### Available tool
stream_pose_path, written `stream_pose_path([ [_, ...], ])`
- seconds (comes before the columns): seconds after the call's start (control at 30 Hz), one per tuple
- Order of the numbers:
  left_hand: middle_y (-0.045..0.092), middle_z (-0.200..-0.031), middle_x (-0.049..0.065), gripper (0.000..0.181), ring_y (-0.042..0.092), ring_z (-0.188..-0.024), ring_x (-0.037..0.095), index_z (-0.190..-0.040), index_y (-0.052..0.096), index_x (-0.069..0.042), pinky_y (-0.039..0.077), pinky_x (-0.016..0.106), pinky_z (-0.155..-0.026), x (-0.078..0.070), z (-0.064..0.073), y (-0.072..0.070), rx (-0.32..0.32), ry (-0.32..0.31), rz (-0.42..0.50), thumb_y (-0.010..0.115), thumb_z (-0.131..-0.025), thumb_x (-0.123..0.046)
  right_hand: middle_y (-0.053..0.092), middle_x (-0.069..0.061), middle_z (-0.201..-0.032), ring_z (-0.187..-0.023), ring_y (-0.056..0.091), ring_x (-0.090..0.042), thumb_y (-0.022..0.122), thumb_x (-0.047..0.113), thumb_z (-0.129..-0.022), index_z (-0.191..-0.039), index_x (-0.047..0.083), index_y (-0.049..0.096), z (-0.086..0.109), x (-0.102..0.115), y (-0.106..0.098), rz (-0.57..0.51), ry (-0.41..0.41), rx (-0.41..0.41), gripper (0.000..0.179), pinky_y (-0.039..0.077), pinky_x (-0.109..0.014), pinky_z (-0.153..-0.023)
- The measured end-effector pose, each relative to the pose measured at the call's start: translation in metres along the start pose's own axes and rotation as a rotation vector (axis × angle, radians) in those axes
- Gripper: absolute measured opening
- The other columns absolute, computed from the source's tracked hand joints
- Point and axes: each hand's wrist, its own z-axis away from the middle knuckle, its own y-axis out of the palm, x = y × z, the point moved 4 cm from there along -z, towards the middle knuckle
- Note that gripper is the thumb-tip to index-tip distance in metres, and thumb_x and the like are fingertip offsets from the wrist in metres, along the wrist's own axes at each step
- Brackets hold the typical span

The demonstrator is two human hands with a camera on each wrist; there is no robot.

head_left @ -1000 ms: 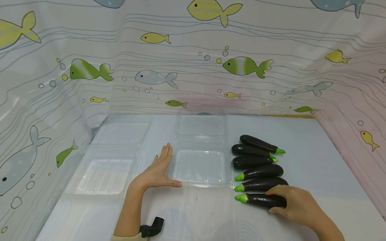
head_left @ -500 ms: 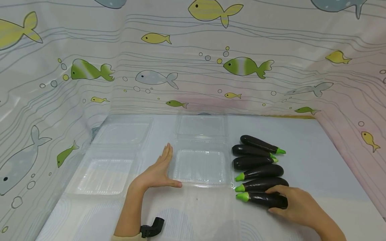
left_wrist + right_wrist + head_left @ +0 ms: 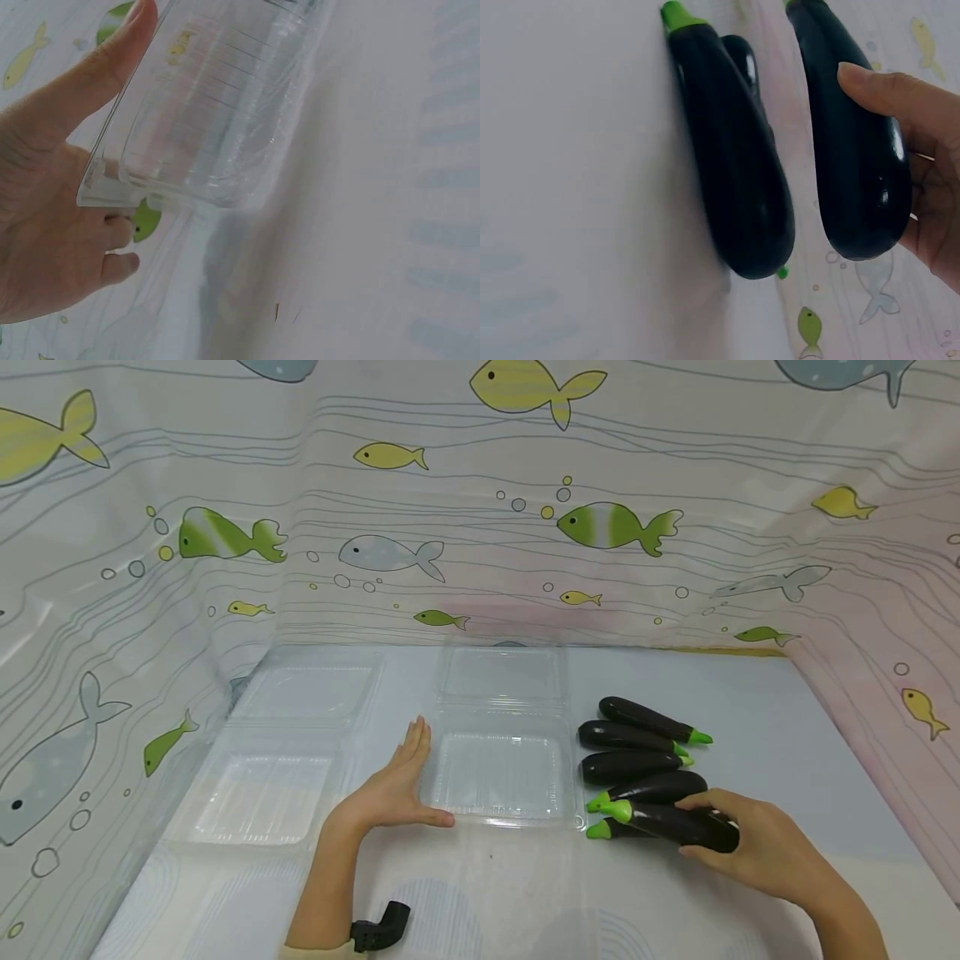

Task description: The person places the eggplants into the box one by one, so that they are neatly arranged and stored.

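My right hand grips a dark, glossy eggplant round its blunt end, its green stem pointing left. In the right wrist view this eggplant is lifted off the table, thumb on one side, beside another eggplant lying on the surface. In the head view it overlaps the nearest lying eggplant. My left hand rests against the left side of a clear plastic clamshell container, fingers straight and thumb at its front edge. The left wrist view shows the thumb along the container's rim.
Several more eggplants, such as the far one, lie in a column right of the middle container. A second clear clamshell container stands open at the left. Fish-printed curtains enclose the table at back and sides.
My right hand has raised the nearest eggplant from the table and moved it slightly right and away from me. The left hand stays in place at the container.
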Motion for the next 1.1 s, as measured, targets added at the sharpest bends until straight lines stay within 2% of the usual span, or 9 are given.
stream_pose_path([
  [0.23,-0.020,-0.157,0.011,0.141,-0.006,-0.143,0.039,-0.152,-0.009,-0.001,0.018,0.053,-0.113,0.001,0.000,0.000,-0.004,0.005,0.024,0.089,-0.061,-0.048,0.069,0.011,-0.100,-0.087,0.065,-0.011,0.094,0.023,-0.056,-0.106,0.028,0.068,-0.014,0.005,-0.005,-0.025,-0.017,-0.019,0.056,0.045,-0.012,-0.076],
  [0.37,-0.021,-0.157,0.010,0.142,-0.007,-0.144,0.038,-0.152,-0.010,-0.002,0.017,0.053,-0.113,0.002,-0.001,0.001,-0.006,0.012,0.036,0.089,-0.061,-0.048,0.069,0.011,-0.100,-0.091,0.065,-0.012,0.093,0.018,-0.055,-0.105,0.025,0.070,-0.024,0.008,-0.006,-0.030,-0.053,-0.043,0.056,0.039,-0.005,-0.082],
  [0.57,-0.023,-0.157,0.009,0.143,-0.008,-0.144,0.037,-0.152,-0.011,-0.003,0.017,0.053,-0.113,0.004,-0.001,0.001,-0.005,0.014,0.048,0.089,-0.061,-0.047,0.069,0.012,-0.099,-0.088,0.064,-0.010,0.092,0.016,-0.055,-0.105,0.024,0.070,-0.036,0.009,-0.006,-0.049,-0.070,-0.060,0.055,0.040,-0.006,-0.080],
  [0.8,-0.022,-0.157,0.009,0.142,-0.009,-0.144,0.036,-0.152,-0.012,-0.003,0.015,0.052,-0.114,0.004,-0.001,0.001,-0.002,0.012,0.052,0.089,-0.061,-0.046,0.067,0.015,-0.102,-0.092,0.064,-0.010,0.092,0.017,-0.058,-0.107,0.025,0.069,-0.048,0.013,0.002,-0.096,-0.087,-0.040,0.054,0.041,-0.007,-0.082],
  [1.1,-0.022,-0.157,0.010,0.142,-0.010,-0.144,0.035,-0.152,-0.011,-0.003,0.014,0.052,-0.114,0.004,-0.001,0.002,-0.003,0.017,0.061,0.090,-0.061,-0.046,0.067,0.016,-0.103,-0.092,0.065,-0.011,0.091,0.018,-0.060,-0.107,0.024,0.068,-0.060,0.019,0.004,-0.106,-0.097,-0.027,0.053,0.045,-0.012,-0.081],
])
